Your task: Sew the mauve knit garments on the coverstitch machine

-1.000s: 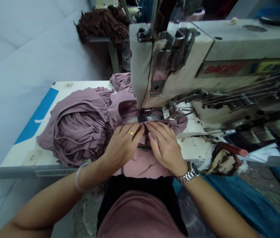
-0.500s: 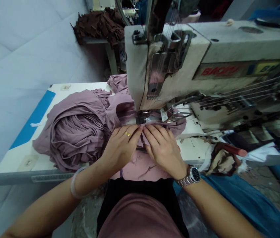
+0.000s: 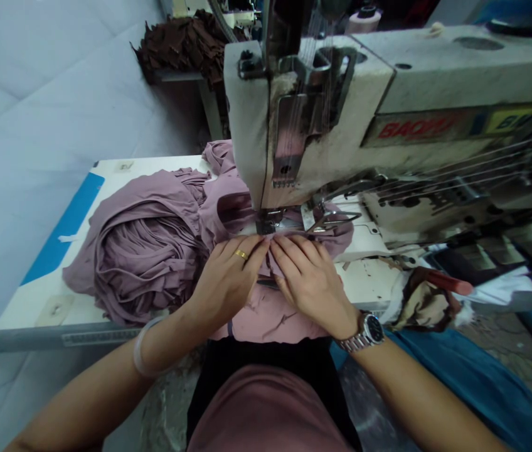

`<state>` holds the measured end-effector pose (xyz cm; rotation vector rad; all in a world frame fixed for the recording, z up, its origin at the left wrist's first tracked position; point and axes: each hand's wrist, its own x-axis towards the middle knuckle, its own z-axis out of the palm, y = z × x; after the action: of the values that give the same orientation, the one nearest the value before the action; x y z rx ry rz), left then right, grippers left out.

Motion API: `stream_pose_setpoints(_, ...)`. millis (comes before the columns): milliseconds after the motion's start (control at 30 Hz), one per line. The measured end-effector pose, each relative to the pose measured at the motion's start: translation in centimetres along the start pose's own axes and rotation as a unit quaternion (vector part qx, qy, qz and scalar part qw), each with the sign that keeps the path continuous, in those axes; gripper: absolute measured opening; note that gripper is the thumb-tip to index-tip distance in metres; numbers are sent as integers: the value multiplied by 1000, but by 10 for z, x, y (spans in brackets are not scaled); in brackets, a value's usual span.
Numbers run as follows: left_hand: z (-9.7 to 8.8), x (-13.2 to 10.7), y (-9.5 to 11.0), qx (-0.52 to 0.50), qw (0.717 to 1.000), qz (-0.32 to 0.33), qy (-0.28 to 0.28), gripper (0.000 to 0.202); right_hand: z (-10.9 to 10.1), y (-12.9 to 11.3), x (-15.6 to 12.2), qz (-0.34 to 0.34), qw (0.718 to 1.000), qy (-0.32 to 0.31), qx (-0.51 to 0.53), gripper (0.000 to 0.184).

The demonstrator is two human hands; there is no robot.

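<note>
My left hand (image 3: 231,276), with a gold ring and a pale bangle, lies flat on mauve fabric (image 3: 270,311) just in front of the presser foot (image 3: 270,223) of a cream sewing machine (image 3: 388,119). Fingers are stretched and pressed down on the cloth. My right hand (image 3: 310,279), with a metal watch on its wrist, lies beside it, fingers extended onto the same cloth. The fingertips of both hands nearly meet at the needle area. The fabric runs under the foot and hangs over the table's front edge toward my lap.
A pile of folded mauve fabric (image 3: 148,245) lies on the white table (image 3: 44,301) to the left. Brown cloth scraps (image 3: 176,44) are heaped on a stand behind. A patterned rag (image 3: 423,307) and a red-handled tool (image 3: 454,285) sit at right.
Both hands have crept slightly forward toward the presser foot with the fabric. The view has shifted a little, so the machine appears further left.
</note>
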<state>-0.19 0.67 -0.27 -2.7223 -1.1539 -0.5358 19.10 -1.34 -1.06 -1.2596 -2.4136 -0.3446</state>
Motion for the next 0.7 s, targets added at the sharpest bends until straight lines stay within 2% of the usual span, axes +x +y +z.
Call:
stream_pose_setpoints(500,-2,8,0,10,1000,-19,-16,40,1,3,9,31,999,0,24,40)
stream_pose_setpoints(700,-1,9,-3,1,1000,-10,7,37,4,3,12,49,998,3,27,41)
